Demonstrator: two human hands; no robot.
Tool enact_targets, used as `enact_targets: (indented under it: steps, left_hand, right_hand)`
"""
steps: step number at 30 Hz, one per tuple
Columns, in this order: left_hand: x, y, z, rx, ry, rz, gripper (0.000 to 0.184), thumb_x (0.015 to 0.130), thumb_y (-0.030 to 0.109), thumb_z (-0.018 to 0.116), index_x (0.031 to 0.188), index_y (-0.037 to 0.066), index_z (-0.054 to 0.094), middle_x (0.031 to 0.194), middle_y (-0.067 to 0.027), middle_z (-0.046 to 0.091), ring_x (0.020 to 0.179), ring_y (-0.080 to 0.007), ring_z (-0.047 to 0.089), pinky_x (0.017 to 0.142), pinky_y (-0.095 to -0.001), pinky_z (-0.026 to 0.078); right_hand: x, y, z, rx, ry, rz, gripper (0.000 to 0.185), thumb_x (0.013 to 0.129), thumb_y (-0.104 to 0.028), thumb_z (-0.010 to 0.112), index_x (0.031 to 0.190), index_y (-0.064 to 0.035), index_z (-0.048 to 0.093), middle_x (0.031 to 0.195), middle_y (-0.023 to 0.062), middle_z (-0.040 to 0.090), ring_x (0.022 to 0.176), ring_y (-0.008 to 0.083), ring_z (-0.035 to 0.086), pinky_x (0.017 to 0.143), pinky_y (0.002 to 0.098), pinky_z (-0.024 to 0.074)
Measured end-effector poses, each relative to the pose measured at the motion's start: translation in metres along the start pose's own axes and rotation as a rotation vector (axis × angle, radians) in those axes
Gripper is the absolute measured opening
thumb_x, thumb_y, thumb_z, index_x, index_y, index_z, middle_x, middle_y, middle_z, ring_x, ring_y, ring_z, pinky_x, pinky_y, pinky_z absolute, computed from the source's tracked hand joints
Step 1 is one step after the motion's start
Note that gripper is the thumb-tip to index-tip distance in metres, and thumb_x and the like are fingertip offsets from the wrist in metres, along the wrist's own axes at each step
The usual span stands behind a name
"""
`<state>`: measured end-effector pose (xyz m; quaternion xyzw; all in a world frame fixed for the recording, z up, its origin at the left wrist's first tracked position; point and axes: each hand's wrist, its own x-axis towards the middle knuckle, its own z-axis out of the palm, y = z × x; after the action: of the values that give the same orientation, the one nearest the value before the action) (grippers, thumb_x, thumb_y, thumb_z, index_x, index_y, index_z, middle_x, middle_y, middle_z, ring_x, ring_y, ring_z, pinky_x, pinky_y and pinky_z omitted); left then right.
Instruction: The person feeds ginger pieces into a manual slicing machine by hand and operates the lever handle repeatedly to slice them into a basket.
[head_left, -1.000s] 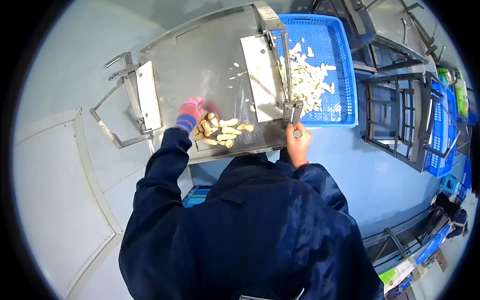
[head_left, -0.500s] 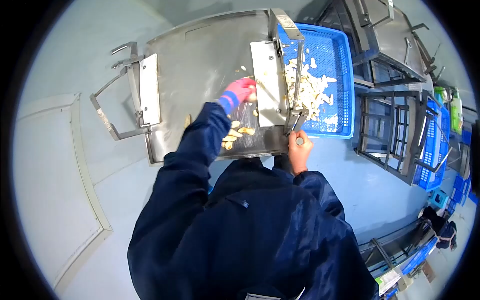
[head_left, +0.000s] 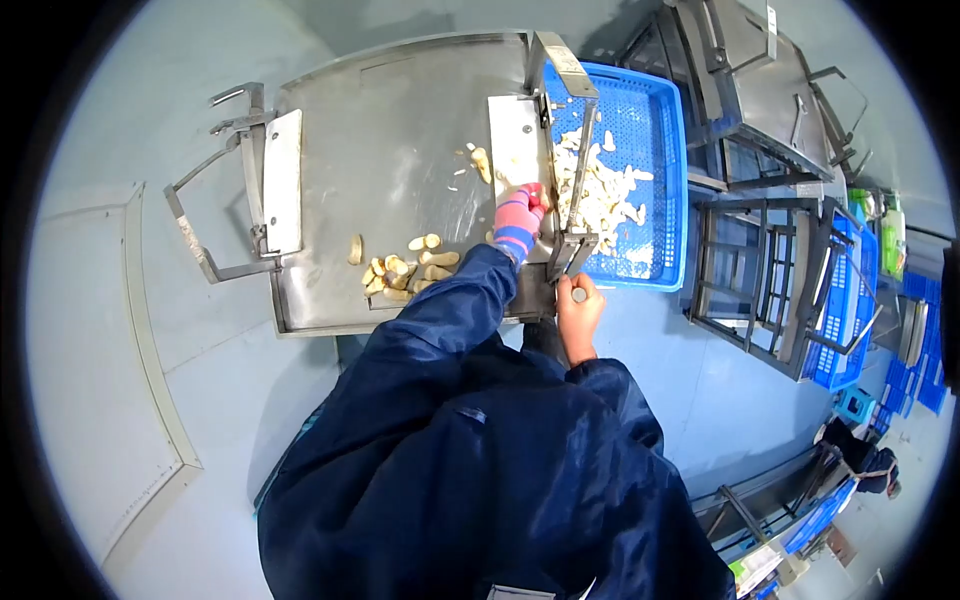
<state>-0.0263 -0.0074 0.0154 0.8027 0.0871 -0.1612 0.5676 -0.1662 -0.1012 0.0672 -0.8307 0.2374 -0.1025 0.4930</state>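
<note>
Small pale pieces [head_left: 603, 190] are heaped in the blue crate [head_left: 678, 200] while a loose cluster of larger tan pieces [head_left: 398, 265] is left on the steel table [head_left: 390, 130]; the work is judged partway through. A lone tan piece [head_left: 481, 163] beside the white board [head_left: 510, 130] is laid lengthwise nearly front to back; the cluster is pointed various ways, some crosswise. The metal handle [head_left: 579, 295] is gripped by the right hand [head_left: 577, 322]; whether anything is held by the gloved left hand [head_left: 521, 212], over the board, cannot be told.

The light is bright; bowed edges seem soft.
</note>
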Motion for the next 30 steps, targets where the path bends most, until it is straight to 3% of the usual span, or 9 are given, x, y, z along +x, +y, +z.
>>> enact_targets:
  steps: [6,10,16,18,20,25,28,29,30]
  left_hand:
    - [0.005,-0.017,0.017,0.045,0.097,0.077,0.033,0.076,0.009,0.065,0.108,0.005,0.056,0.081,-0.0079,0.062,0.073,-0.0198,0.058,0.069,-0.0303,0.047]
    - [0.02,-0.031,0.029,0.106,0.21,0.206,0.029,0.072,0.004,0.063,0.101,0.006,0.056,0.083,-0.0124,0.063,0.076,-0.0287,0.06,0.07,-0.0361,0.048]
    - [0.023,-0.008,0.016,0.098,0.094,0.068,0.033,0.069,0.004,0.064,0.1,0.006,0.055,0.083,-0.013,0.062,0.077,-0.0304,0.06,0.07,-0.0378,0.048]
    - [0.024,-0.011,0.02,0.083,0.095,0.021,0.035,0.068,0.006,0.067,0.1,0.007,0.053,0.081,-0.0127,0.062,0.075,-0.0299,0.06,0.069,-0.0379,0.048]
    - [0.022,-0.011,0.018,0.052,0.111,0.074,0.035,0.068,0.006,0.067,0.1,0.007,0.053,0.081,-0.0121,0.061,0.074,-0.0298,0.059,0.069,-0.0375,0.048]
    - [0.032,-0.025,0.02,0.117,0.057,0.14,0.035,0.071,0.001,0.065,0.104,0.005,0.053,0.081,-0.0102,0.062,0.074,-0.0238,0.06,0.069,-0.0335,0.048]
    - [0.033,-0.023,0.013,-0.018,-0.003,0.161,0.03,0.071,0.001,0.064,0.098,0.006,0.054,0.076,-0.0112,0.061,0.072,-0.0258,0.059,0.067,-0.0352,0.048]
    - [0.036,-0.018,0.013,-0.016,0.002,0.171,0.029,0.071,0.001,0.063,0.099,0.006,0.054,0.076,-0.0114,0.061,0.072,-0.0261,0.059,0.066,-0.0352,0.048]
    - [0.04,-0.016,0.012,-0.011,0.007,0.177,0.029,0.071,0.001,0.062,0.099,0.006,0.055,0.076,-0.0115,0.061,0.072,-0.0264,0.059,0.066,-0.0352,0.048]
  right_hand:
    - [0.014,-0.04,-0.012,-0.019,-0.015,0.05,0.027,0.078,-0.014,0.062,0.06,0.0005,0.048,0.049,0.0181,0.046,0.041,0.0224,0.042,0.045,0.0364,0.038]
    - [0.013,-0.049,-0.015,-0.056,-0.025,0.043,0.027,0.078,-0.015,0.062,0.06,0.0007,0.049,0.05,0.0194,0.047,0.041,0.0279,0.046,0.045,0.0373,0.0384]
    - [0.009,-0.041,-0.009,-0.075,0.033,-0.046,0.027,0.078,-0.013,0.061,0.059,0.0005,0.047,0.049,0.0189,0.045,0.041,0.0283,0.043,0.044,0.0376,0.0365]
    - [0.0,-0.018,0.0,-0.137,0.073,-0.135,0.027,0.079,-0.011,0.06,0.059,-0.0002,0.046,0.049,0.018,0.044,0.041,0.0263,0.043,0.044,0.0371,0.0361]
    - [-0.005,0.026,0.01,-0.044,0.019,-0.115,0.031,0.082,-0.012,0.058,0.057,-0.0011,0.044,0.044,0.0058,0.044,0.042,0.0102,0.042,0.041,0.0315,0.0331]
    - [0.009,-0.047,-0.008,0.001,0.03,-0.028,0.031,0.082,-0.011,0.059,0.057,-0.0015,0.044,0.044,0.0043,0.045,0.041,0.0086,0.043,0.039,0.0294,0.0327]
    - [0.0,0.012,0.007,-0.057,0.078,-0.25,0.03,0.082,-0.011,0.059,0.057,-0.0022,0.044,0.045,0.0042,0.045,0.042,0.0081,0.044,0.039,0.0282,0.0339]
    - [-0.004,0.038,0.01,-0.009,-0.021,-0.072,0.03,0.082,-0.01,0.059,0.057,-0.0025,0.044,0.045,0.0042,0.045,0.043,0.0078,0.044,0.04,0.0275,0.035]
    - [-0.004,0.028,0.008,-0.014,0.008,-0.134,0.03,0.082,-0.011,0.059,0.057,-0.0026,0.044,0.045,0.0034,0.045,0.042,0.0075,0.043,0.04,0.0262,0.0346]
